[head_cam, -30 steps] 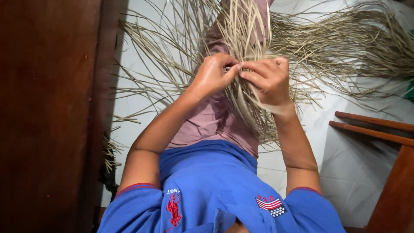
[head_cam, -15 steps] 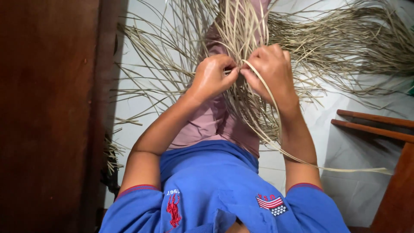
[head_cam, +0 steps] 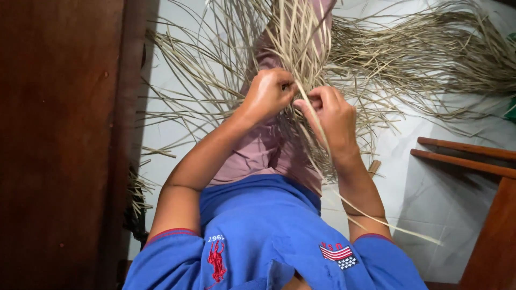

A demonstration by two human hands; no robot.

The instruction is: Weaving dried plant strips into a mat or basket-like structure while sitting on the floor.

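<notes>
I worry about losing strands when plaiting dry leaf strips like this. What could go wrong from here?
1. The long strip pinched by the right hand trails loose past the forearm toward the wooden furniture; it might snag there.
2. Both hands pinch at one small spot; if the left hand slackens, the bunch could loosen.
3. Loose strips spread over the white floor may tangle.

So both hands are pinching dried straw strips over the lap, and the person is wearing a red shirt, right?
Not quite: the shirt is blue, not red, with only small red trim and embroidery, as the head view shows. The rest holds: the left hand and the right hand both pinch dried straw strips over the lap.
</notes>
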